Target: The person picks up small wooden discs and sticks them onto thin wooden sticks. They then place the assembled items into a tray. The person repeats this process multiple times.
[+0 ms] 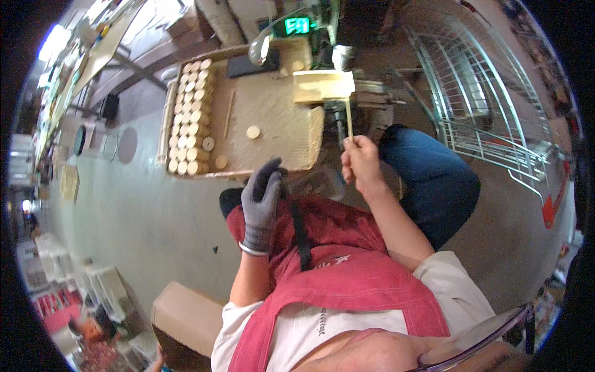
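Note:
My right hand (362,164) is bare and closed around the lower end of a thin wooden stick (349,121). The stick's upper end reaches the corner of a pale wooden block-like piece (322,87) at the machine. My left hand (263,197) wears a grey glove with dark fingertips and hovers by the near edge of a shallow tray (273,142). Its fingers are loosely bent and apart, with nothing visible in them. Rows of short round wooden pieces (192,118) stand along the tray's left side. A single round piece (253,132) lies near the tray's middle.
A lamp head (259,49) hangs over the tray's far side, above a dark flat object (245,64). To the right stands a wire cart (489,105). An open cardboard box (186,316) sits on the floor at my left, and a clear container (319,186) lies below the tray.

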Demonstrator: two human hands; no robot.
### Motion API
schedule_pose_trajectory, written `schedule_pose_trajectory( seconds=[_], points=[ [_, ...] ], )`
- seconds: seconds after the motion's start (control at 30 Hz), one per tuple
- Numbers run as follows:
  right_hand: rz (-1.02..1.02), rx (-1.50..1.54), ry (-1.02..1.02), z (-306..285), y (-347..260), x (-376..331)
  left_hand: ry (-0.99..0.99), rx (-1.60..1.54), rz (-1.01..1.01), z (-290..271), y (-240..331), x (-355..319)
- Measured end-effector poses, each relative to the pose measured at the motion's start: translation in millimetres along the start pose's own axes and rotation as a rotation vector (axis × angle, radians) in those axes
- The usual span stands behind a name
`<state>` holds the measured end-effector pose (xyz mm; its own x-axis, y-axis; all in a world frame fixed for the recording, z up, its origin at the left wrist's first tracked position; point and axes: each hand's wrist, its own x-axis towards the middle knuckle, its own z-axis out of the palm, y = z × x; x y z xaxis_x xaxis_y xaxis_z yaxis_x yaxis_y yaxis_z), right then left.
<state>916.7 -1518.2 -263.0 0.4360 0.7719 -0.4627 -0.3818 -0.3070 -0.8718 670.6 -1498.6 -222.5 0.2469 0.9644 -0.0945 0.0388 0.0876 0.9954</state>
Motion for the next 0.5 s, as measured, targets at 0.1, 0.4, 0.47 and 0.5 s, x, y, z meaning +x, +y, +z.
schedule_pose_trajectory(
  seconds=[0.1, 0.4, 0.47, 0.5],
  points=[
    [0.048, 0.073, -0.165, -7, -3, 0, 0.147, 0.205, 0.209, -23, -7, 18],
    [-0.037, -0.061, -0.258, 2, -34, -71, -0.079, 1.542, 0.193, -118, 11, 91],
    [-0.034, -0.022, -0.279, -2, -31, -79, -0.196, 1.671, 0.154, -115, -2, 108],
    [-0.039, -0.028, -0.288, -3, -31, -82, -0.229, 1.760, 0.078, -112, -10, 118]
  ],
)
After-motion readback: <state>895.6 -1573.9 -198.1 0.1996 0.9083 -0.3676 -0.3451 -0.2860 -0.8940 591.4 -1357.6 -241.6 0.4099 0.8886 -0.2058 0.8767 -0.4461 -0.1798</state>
